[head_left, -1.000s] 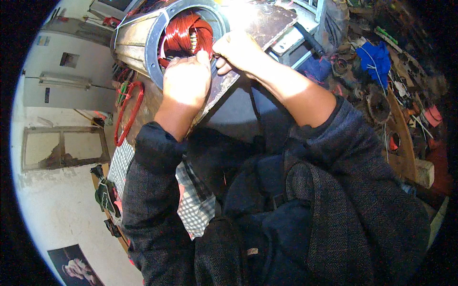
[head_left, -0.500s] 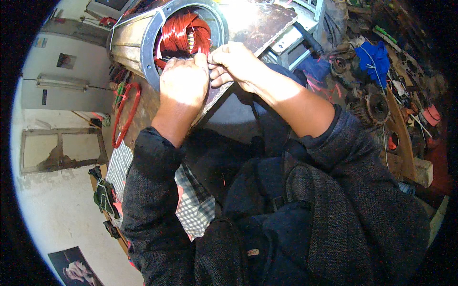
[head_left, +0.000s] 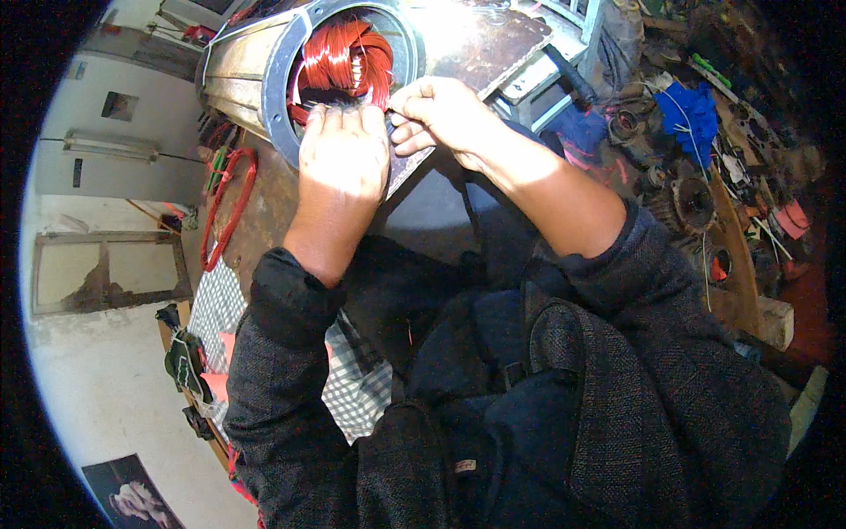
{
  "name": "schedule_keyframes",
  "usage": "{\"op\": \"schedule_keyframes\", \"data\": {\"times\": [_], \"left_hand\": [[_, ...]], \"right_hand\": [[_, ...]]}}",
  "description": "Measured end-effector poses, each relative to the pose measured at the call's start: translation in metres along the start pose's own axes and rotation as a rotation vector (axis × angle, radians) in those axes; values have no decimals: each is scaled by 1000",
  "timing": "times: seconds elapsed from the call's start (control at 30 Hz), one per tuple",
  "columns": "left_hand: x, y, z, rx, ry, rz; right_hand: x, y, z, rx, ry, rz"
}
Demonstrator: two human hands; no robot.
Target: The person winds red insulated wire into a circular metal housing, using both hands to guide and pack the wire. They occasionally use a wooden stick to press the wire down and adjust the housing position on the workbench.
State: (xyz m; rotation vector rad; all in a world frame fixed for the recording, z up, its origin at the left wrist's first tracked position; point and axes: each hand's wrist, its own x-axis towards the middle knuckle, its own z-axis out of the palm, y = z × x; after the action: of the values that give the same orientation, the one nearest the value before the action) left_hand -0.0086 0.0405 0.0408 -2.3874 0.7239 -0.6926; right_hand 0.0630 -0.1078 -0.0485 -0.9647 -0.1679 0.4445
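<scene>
A motor stator (head_left: pixel 280 101) lies on its side at the top of the view, its round grey flanged opening facing me. Bundles of shiny red-enamelled copper wire (head_left: pixel 339 55) fill the bore. My left hand (head_left: pixel 344 159) reaches over the lower rim, back up, with its fingers stretched side by side and their tips against the lower windings. Beside it, my right hand (head_left: pixel 436 115) is closed in a pinch at the rim's right side, close to the loose red strands. Whatever its fingertips hold is too small to make out.
The stator rests on a worn brown table (head_left: pixel 485 53) under a bright light. A red wire coil (head_left: pixel 231 207) lies left of it, near a checked cloth (head_left: pixel 216 304). Motor parts (head_left: pixel 696 203) and a blue cloth (head_left: pixel 687 119) clutter the floor at right.
My left hand's fingers have straightened from a curled fist and moved slightly into the stator opening. My right hand keeps its pinch in nearly the same place. The view has shifted slightly.
</scene>
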Motion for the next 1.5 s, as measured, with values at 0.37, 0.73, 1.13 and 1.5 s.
{"op": "schedule_keyframes", "data": {"times": [0.37, 0.73, 1.13, 1.5], "left_hand": [[-10, 5, -6, 14, 93, 21], [-15, 4, -18, -7, 47, 18], [14, -13, -26, -121, 8, -8], [0, -13, -30, -83, 63, 50]], "right_hand": [[10, 1, 8, 53, 44, -114], [-12, 3, 18, 222, 83, -194], [-3, -30, 5, -766, 85, -570], [30, -47, 8, -88, -128, -238]]}}
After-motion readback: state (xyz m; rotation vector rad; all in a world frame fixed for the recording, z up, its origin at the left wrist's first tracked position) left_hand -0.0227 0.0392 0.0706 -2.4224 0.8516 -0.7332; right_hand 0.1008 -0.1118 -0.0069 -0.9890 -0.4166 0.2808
